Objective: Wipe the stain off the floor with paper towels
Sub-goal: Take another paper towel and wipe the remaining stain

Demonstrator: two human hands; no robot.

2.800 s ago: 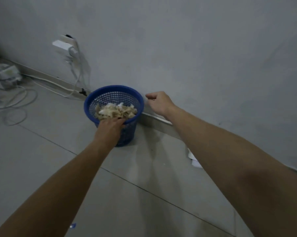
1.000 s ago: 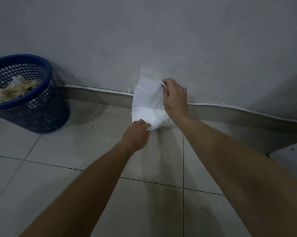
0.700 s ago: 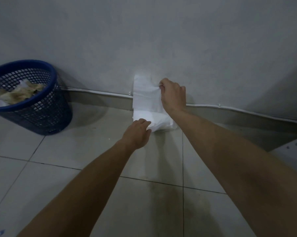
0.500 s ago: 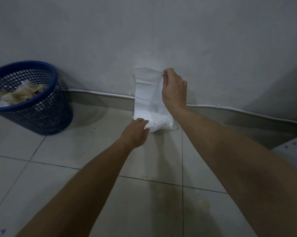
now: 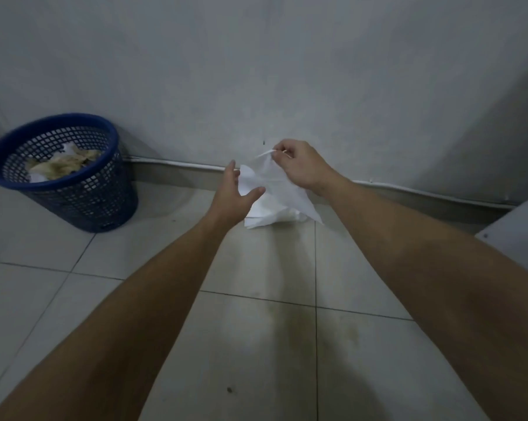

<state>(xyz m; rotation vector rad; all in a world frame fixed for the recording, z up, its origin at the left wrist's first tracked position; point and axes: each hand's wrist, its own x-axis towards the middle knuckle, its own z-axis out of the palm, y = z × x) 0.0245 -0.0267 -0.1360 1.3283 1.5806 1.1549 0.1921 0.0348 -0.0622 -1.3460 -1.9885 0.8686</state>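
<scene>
- My right hand (image 5: 302,167) pinches the top of a paper towel (image 5: 275,189), lifting it off the pile (image 5: 272,215) by the far wall.
- My left hand (image 5: 232,197) is open beside it, holding nothing.
- Pulling hard could rip the thin sheet.
- The floor stain (image 5: 290,317) waits nearer me.
- Half a second ago my left hand pressed the pile; now it has let go.
</scene>
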